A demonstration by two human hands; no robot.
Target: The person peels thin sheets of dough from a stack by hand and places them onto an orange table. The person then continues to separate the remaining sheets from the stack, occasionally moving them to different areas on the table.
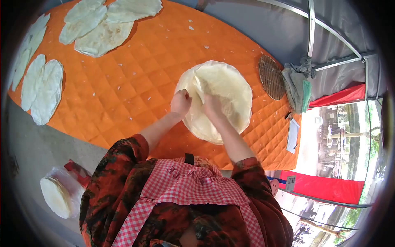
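Observation:
A large round pale flatbread sheet [236, 94] lies on the orange quilted tablecloth [135, 86], with a raised or folded flap on its left part. My left hand [181, 102] is at the sheet's left edge with its fingers curled closed; what they hold, if anything, is too small to name. Over the middle of the sheet, beside the flap, is my right hand [212, 106]. Its fingers are blurred and partly hidden, so their grip cannot be made out.
More thin flatbreads [105, 37] lie at the upper left and others [47, 90] at the left edge. At the right are a round wire rack [270, 78], a grey cloth [294, 84] and white paper [292, 136]. A bagged round stack [56, 197] sits at the lower left.

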